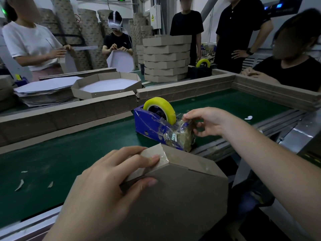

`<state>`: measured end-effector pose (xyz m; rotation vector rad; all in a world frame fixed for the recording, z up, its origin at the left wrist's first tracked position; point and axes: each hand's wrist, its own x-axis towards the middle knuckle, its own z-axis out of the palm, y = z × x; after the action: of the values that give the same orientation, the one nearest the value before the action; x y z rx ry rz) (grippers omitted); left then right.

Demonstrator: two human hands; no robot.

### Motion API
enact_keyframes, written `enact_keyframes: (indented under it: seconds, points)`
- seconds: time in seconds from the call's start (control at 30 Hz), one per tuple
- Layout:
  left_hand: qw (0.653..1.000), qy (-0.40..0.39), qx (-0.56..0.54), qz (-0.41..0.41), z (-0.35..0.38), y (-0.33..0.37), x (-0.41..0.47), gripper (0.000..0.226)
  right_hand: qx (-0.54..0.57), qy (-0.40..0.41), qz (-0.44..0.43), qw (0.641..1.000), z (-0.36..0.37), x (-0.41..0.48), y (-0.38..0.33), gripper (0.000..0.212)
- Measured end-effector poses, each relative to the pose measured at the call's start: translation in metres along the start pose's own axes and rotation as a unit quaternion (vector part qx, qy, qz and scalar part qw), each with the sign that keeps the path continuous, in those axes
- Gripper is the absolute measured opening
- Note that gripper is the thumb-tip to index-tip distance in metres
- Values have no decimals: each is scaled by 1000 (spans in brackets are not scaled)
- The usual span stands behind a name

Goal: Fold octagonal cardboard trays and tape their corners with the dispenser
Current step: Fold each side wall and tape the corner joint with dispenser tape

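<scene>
Fingers (151, 160) of left hand (111, 180) clamp tray (182, 197) corner, tray overhanging worktop (69, 153) edge. Right hand (206, 122) pinches tape (182, 123) at dispenser (149, 122). Risk: strip curls onto itself, or flaps spring open if the left grip slackens.

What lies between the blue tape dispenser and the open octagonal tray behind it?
A low wall of stacked cardboard strips separates the tape dispenser from the open tray, per the head view.

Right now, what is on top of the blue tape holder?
A yellow tape roll sits on top of the blue dispenser, its lower part sunk inside. The right hand pinches tape at the front end, so the cutter there is hidden.
</scene>
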<state>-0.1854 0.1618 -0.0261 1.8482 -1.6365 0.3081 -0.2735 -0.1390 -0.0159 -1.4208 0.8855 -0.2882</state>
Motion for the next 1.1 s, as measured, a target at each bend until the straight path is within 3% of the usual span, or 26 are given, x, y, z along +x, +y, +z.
enact_keyframes:
  seconds: [0.13, 0.37, 0.63, 0.97, 1.1]
  points:
    - [1000, 0, -1, -7, 0, 1, 0, 35, 34, -4, 31, 999, 0, -1, -1, 13]
    - [1000, -7, 4, -12, 0, 1, 3, 36, 125, 28, 44, 991, 8, 2, 4, 31]
    - [1000, -7, 0, -11, 3, 1, 8, 33, 171, 26, 51, 984, 38, -7, 4, 20]
    - [1000, -7, 3, -19, 1, 2, 4, 36, 248, 48, -49, 966, 43, -14, 24, 10]
    - [1000, -2, 2, -12, 0, 0, 2, 35, 299, 22, -108, 948, 40, -14, 39, 27]
